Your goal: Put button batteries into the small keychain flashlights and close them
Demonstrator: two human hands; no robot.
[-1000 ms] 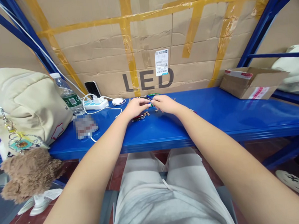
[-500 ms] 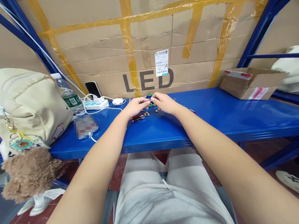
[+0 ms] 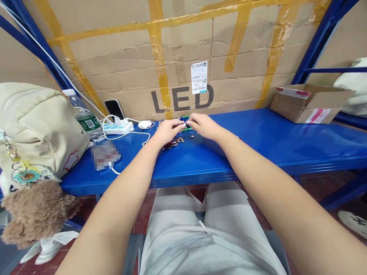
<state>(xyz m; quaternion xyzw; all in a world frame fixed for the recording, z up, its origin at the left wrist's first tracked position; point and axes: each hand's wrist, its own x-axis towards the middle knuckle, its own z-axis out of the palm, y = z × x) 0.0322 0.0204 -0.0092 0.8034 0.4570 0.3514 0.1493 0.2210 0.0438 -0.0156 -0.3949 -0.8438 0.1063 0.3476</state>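
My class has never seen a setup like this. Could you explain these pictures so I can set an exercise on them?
There is no machine here: a person works with two bare hands, the left hand and the right hand. One camera, worn on the head, looks forward and down, so the arms stretch away over a blue table. The hands meet at something small and dark, too tiny to name or to say which hand grips it. Nearby lie pen-like sticks and small round pieces. Further left are a power strip and a bottle; to the right, an open carton.
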